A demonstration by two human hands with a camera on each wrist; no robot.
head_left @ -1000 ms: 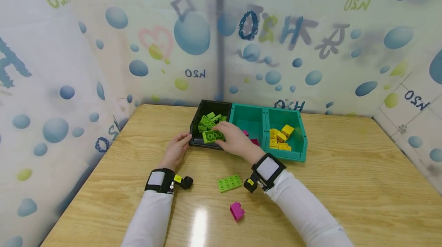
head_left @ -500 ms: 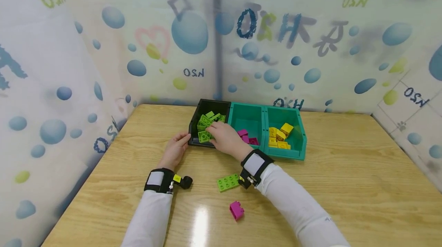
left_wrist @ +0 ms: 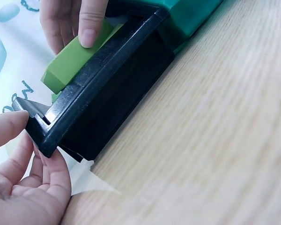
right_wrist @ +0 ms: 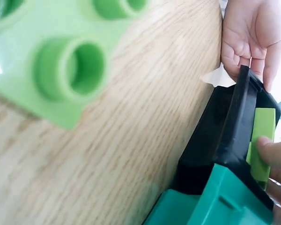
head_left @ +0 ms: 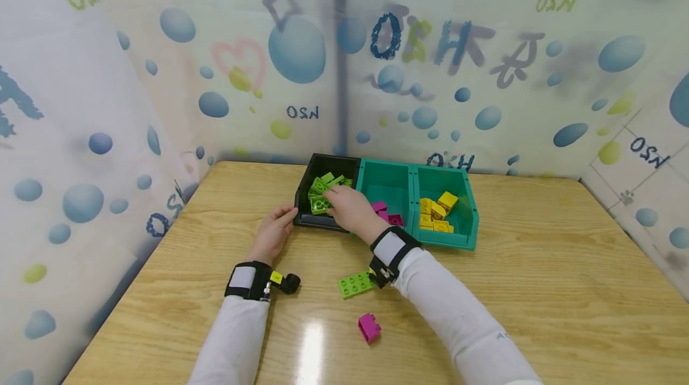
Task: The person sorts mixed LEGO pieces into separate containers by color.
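Note:
At the front corner of the black bin (head_left: pixel 317 221), my left hand (head_left: pixel 270 234) pinches the edge between its thumb and fingers. My right hand (head_left: pixel 352 210) reaches over the bin's front and grips a green toy building brick (left_wrist: pixel 68 65), thumb on the near side. That brick sits low, just inside the front lip. Behind it lie several more green bricks (head_left: pixel 322 185) in a heap. The right palm hides part of the bin's contents. In the right wrist view, the thumb presses the held brick's side.
Two joined teal bins, a middle bin (head_left: pixel 389 179) with magenta bricks (head_left: pixel 380 208) and a right bin (head_left: pixel 473 217) with yellow bricks (head_left: pixel 438 211), adjoin the black one. Nearer me on the table lie a flat green brick (head_left: pixel 354 285) and a magenta brick (head_left: pixel 369 328).
My right hand has moved left and lowered the green brick into the front of the black bin. The left hand has stayed on the bin's corner.

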